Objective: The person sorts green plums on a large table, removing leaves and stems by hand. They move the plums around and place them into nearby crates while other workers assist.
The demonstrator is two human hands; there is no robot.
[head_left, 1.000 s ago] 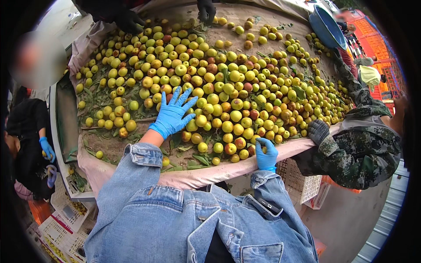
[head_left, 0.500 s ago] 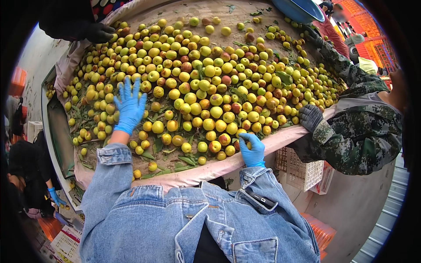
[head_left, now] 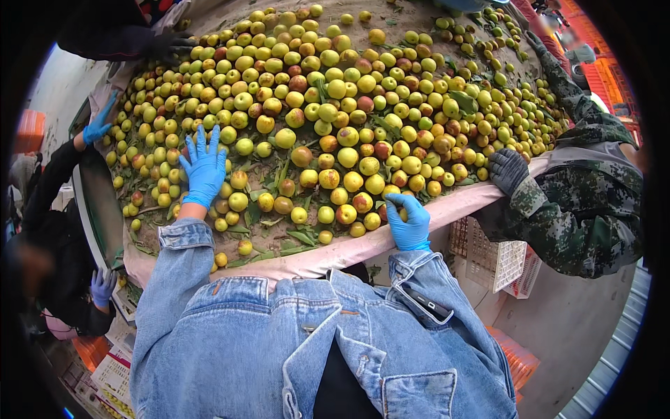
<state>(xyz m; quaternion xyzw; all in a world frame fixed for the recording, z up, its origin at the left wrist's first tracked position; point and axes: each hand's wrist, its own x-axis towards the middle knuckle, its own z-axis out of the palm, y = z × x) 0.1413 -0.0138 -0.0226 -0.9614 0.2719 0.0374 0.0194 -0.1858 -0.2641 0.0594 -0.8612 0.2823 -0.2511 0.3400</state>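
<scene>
Many small yellow-green jujubes (head_left: 336, 89) with red-brown patches lie spread over a cloth-lined sorting table with loose leaves. My left hand (head_left: 202, 171), in a blue glove, rests palm down on the jujubes at the left, fingers spread and open. Jujubes lie beside and beyond its fingers. My right hand (head_left: 408, 223), also blue-gloved, is by the pink cloth edge (head_left: 447, 212) at the near side. Its fingers are curled toward the thumb, close to several jujubes at the edge. What lies inside that curl, if anything, is hidden.
A co-worker's grey-gloved hand (head_left: 508, 170) rests at the right edge; a dark-gloved hand (head_left: 169, 46) is at the far left. Another person's blue-gloved hand (head_left: 98, 126) reaches the left edge. White plastic crates (head_left: 494, 262) stand below at the right, with orange crates (head_left: 515, 357) lower down.
The person at the left has raised a blue-gloved hand to the table's edge. The blue basin at the far right has nearly left view. A gap has opened in the jujubes right of my left hand.
</scene>
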